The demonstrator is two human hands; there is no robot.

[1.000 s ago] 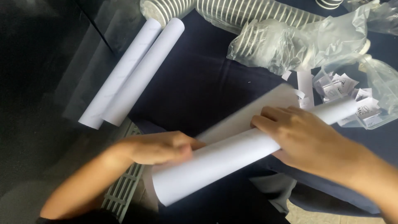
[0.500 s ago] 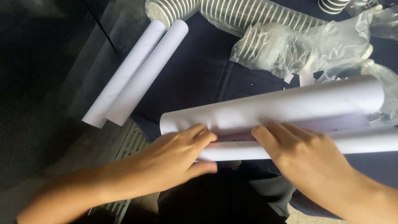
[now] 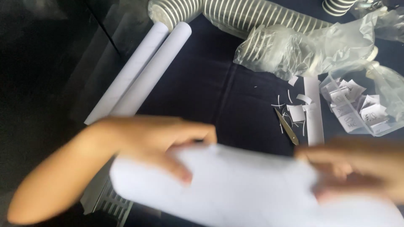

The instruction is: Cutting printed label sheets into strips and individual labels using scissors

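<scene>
Both hands are on one large white paper sheet [image 3: 252,189] at the near edge of the dark cloth surface [image 3: 210,88]; the sheet is motion-blurred, so I can't tell whether it is flat or partly curled. Left hand [image 3: 164,141] grips the sheet's left part, thumb on top and fingers curled at its upper edge. Right hand [image 3: 357,168] clamps the right end, though blur hides the exact finger positions. The hands sit well apart, one per end, which reads as a way to keep a wide, floppy sheet taut and under control. Two rolled white paper tubes [image 3: 143,75] lie side by side, touching, running diagonally along the surface's left edge toward the far left corner; parked there, I'd judge, so they stay out of the working area and brace each other against rolling. At the far edge lie stacks of striped paper cups [image 3: 252,19] on their sides, partly in a crumpled clear plastic bag [image 3: 311,46]. Toward the right edge a clear plastic container [image 3: 357,109] holds small cut paper slips, near the right hand for reach. Between it and the sheet are a narrow white paper strip [image 3: 313,109], loose paper scraps [image 3: 294,111] and a small blade-like tool [image 3: 288,126]; its type is unclear. A slatted grille [image 3: 109,201] shows under the sheet's near left corner.
</scene>
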